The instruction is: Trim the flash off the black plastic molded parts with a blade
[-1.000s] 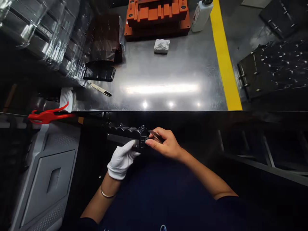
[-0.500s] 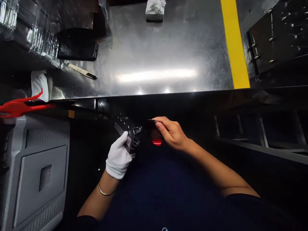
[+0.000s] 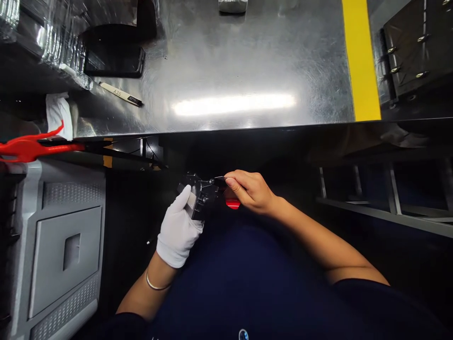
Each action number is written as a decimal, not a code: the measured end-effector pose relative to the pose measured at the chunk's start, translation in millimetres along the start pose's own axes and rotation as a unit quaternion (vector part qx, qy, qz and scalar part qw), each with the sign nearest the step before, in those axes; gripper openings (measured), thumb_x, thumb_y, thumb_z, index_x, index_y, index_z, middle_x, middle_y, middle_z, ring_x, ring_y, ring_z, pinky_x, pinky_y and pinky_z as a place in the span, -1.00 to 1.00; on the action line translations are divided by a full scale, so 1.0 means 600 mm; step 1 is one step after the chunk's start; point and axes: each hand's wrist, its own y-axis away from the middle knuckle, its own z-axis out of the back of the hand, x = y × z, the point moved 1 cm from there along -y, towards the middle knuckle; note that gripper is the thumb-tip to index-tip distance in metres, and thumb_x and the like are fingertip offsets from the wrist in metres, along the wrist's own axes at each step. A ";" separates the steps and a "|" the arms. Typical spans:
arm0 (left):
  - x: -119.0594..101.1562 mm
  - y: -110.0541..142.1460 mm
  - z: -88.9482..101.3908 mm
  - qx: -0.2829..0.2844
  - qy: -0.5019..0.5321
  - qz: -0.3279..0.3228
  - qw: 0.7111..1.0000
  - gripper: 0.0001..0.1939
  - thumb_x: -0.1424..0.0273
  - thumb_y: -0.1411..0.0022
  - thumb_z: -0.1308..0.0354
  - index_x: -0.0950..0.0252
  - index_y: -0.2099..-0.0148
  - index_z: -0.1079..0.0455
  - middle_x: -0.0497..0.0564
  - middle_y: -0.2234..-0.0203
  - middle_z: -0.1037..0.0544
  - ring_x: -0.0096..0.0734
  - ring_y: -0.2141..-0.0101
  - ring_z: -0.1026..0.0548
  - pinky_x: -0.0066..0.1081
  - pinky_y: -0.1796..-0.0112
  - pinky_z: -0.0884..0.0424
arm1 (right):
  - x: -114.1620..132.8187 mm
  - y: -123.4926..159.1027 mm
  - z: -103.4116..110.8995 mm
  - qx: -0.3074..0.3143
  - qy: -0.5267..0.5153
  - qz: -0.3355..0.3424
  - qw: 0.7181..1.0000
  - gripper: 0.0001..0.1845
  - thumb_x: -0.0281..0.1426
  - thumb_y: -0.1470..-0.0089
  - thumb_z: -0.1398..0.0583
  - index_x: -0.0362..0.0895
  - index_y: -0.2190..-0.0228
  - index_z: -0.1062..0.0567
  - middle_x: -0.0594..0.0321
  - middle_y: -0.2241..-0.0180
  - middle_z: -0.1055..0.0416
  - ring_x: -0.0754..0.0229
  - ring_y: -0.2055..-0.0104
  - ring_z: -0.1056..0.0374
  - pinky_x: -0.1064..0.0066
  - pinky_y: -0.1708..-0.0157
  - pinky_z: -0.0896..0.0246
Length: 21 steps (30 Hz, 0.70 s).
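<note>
Shiny metal table (image 3: 247, 61) sits just beyond your grip, gray plastic unit (image 3: 65, 255) off left, metal frame (image 3: 392, 189) off right. Your gloved left hand (image 3: 180, 231)'s closed on the black part (image 3: 203, 200), right hand (image 3: 253, 191) pinching a thin tool (image 3: 221, 178) beside it. Fingers hide the tool's rest; can't tell if its tip touches. Part's far end melts into shadow.

text: "a35" | on: slim pale-and-black tool (image 3: 121, 94) | place: metal table (image 3: 226, 66), left side

Phone (image 3: 115, 61) on bench (image 3: 240, 71), cloth (image 3: 58, 113) left — stripe (image 3: 361, 61) right
</note>
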 end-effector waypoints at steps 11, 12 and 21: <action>0.013 0.009 -0.030 -0.049 0.071 -0.036 0.996 -0.46 0.41 -0.50 0.24 0.32 0.36 -0.53 -0.04 0.47 -0.67 -0.60 0.39 -0.64 -0.73 0.25 -0.51 | 0.007 0.006 -0.001 -0.025 -0.046 -0.002 0.999 -0.78 -0.42 -0.31 -0.05 -0.16 0.34 -0.45 0.25 0.47 -0.45 0.34 0.48 -0.34 0.52 0.45 -0.26; 0.014 0.009 -0.031 -0.052 0.070 -0.046 0.995 -0.47 0.43 -0.49 0.23 0.32 0.36 -0.53 -0.04 0.47 -0.67 -0.60 0.40 -0.64 -0.72 0.25 -0.51 | 0.007 0.006 0.000 -0.025 -0.044 0.003 0.999 -0.77 -0.43 -0.31 -0.05 -0.17 0.35 -0.45 0.25 0.48 -0.44 0.34 0.49 -0.32 0.52 0.45 -0.25; 0.016 0.012 -0.038 -0.089 -0.057 -0.039 0.994 -0.64 0.52 -0.44 0.12 0.43 0.26 -0.51 0.06 0.43 -0.65 -0.48 0.40 -0.64 -0.56 0.20 -0.57 | 0.008 -0.004 0.036 0.078 0.118 0.147 0.979 -0.51 -0.03 -0.24 -0.11 -0.19 0.45 -0.45 0.30 0.59 -0.32 0.32 0.56 -0.20 0.44 0.58 0.02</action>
